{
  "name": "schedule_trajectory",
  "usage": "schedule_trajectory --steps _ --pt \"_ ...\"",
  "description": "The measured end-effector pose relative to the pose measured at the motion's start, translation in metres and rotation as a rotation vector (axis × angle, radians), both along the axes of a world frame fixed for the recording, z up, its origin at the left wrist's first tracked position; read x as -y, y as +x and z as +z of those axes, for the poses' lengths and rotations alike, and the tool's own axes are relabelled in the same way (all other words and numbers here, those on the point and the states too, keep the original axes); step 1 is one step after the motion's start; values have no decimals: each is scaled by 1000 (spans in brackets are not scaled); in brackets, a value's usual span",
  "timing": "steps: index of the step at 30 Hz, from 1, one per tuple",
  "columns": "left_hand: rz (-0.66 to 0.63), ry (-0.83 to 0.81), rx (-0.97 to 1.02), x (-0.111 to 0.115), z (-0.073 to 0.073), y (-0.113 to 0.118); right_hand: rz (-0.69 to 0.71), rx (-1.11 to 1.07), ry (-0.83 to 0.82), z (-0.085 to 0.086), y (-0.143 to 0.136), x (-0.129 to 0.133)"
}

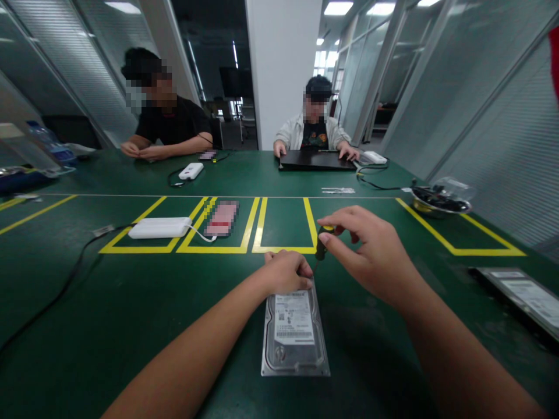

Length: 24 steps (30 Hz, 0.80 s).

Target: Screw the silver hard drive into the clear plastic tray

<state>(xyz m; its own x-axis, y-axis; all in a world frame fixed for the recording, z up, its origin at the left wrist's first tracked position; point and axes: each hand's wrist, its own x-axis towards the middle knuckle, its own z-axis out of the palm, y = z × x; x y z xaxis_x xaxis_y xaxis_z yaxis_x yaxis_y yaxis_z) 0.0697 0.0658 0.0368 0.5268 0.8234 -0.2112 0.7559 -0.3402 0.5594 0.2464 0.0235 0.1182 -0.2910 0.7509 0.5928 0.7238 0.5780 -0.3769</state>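
Note:
A silver hard drive (293, 334) with a white label lies flat on the green table in front of me. Over its far end rests my left hand (286, 272), fingers curled around that end and gripping it. My right hand (364, 247) pinches the yellow-and-black handle of a screwdriver (322, 243) between thumb and fingers. The screwdriver stands nearly upright, its thin shaft pointing down at the drive's far right corner. Whether the tip sits in a screw is hidden beside my left fingers.
A second hard drive (519, 297) lies at the right. A metal bowl of dark parts (441, 201) stands beyond it. White power bank (159, 227) and pink phone (222, 219) lie within yellow tape outlines. Across the table sit two people, one with hands on a black panel (317, 160).

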Motion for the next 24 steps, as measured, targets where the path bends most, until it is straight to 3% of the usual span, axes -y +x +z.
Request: schedule_trajectory --steps 15,24 --pt "13 -18 -25 4 8 2 -21 20 15 3 -1 4" --pt "14 -18 -14 3 6 2 -39 5 16 3 -2 5"
